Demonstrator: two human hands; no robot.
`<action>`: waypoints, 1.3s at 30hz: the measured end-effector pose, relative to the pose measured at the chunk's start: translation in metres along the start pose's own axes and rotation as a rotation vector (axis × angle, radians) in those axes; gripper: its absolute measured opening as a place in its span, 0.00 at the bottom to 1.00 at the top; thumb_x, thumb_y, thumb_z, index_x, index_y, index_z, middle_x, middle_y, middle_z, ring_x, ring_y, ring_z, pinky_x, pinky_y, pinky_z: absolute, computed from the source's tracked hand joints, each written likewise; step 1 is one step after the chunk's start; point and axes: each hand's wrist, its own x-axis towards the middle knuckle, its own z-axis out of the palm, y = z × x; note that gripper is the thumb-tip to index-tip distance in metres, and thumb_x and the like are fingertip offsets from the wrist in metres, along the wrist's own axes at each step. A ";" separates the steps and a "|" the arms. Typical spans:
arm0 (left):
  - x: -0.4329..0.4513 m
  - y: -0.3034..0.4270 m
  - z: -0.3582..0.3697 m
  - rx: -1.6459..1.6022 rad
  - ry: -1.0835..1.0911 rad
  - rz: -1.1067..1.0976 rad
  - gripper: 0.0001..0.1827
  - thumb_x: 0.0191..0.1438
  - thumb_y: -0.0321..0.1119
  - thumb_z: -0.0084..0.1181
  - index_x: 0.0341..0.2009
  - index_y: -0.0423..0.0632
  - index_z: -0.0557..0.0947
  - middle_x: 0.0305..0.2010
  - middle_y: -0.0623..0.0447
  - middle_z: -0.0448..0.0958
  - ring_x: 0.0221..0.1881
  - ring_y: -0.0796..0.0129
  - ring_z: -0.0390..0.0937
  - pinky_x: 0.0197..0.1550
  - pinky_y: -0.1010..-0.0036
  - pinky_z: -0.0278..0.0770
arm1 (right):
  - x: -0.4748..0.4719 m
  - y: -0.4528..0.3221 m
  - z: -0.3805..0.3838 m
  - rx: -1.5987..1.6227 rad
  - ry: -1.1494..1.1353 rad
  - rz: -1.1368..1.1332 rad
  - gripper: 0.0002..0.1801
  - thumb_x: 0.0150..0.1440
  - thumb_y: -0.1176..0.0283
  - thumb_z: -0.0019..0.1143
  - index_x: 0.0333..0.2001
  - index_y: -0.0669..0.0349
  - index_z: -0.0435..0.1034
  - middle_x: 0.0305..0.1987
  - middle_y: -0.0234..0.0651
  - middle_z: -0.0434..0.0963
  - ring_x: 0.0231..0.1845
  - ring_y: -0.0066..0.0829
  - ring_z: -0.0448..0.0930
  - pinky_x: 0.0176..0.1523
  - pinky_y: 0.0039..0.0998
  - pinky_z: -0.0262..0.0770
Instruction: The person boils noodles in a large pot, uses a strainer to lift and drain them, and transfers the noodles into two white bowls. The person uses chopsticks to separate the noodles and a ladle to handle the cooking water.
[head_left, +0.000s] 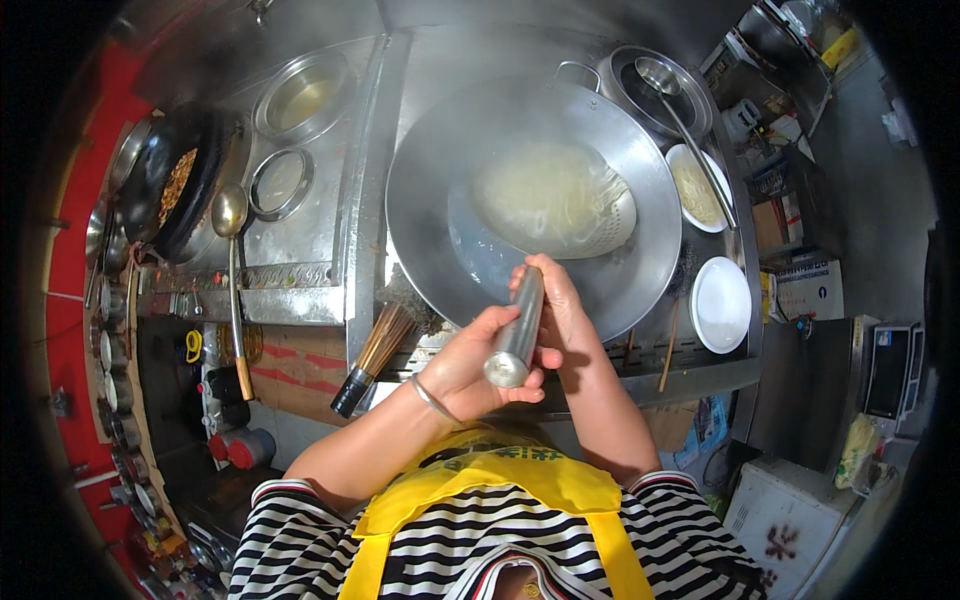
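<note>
In front of me a large steel wok (427, 142) holds cloudy liquid under rising steam. Both hands are on the thick metal handle of a perforated strainer ladle (611, 229). My left hand (472, 360), with a bangle at its wrist, supports the handle's near end, fingers curling beneath it. Farther up, my right hand (559, 296) wraps the handle with the thumb near the wok's inside. Pale noodles (544, 195) fill the strainer's bowl over the liquid; steam blurs their outline, and I cannot tell how deep the bowl sits.
On the right are a white bowl of noodles (694, 187), a white bowl (720, 304) and a lidded pot (626, 64) with a ladle (690, 127). To the left lie a bamboo brush (375, 356), a long-handled ladle (234, 292), a metal basin (274, 97) and a dark wok (142, 202) with food.
</note>
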 end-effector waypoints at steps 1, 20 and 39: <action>0.002 -0.002 0.001 0.024 0.022 0.015 0.19 0.58 0.47 0.40 0.44 0.45 0.71 0.32 0.43 0.75 0.22 0.63 0.74 0.28 0.67 0.76 | 0.009 0.003 -0.007 0.015 0.021 -0.008 0.14 0.50 0.56 0.50 0.26 0.54 0.63 0.21 0.26 0.67 0.22 0.20 0.67 0.28 0.20 0.66; 0.018 -0.063 -0.006 0.240 0.092 0.184 0.10 0.43 0.26 0.52 0.31 0.40 0.68 0.22 0.49 0.70 0.17 0.63 0.73 0.18 0.68 0.75 | 0.040 0.011 -0.059 -0.122 -0.170 -0.110 0.10 0.49 0.65 0.51 0.23 0.58 0.64 0.19 0.29 0.67 0.18 0.22 0.69 0.24 0.25 0.68; -0.003 -0.123 0.064 0.378 -0.302 0.500 0.17 0.39 0.29 0.54 0.34 0.38 0.66 0.23 0.55 0.67 0.21 0.77 0.67 0.21 0.80 0.66 | -0.102 -0.060 -0.023 -0.359 -0.199 -0.302 0.10 0.53 0.64 0.49 0.35 0.56 0.62 0.21 0.22 0.63 0.16 0.15 0.61 0.22 0.18 0.55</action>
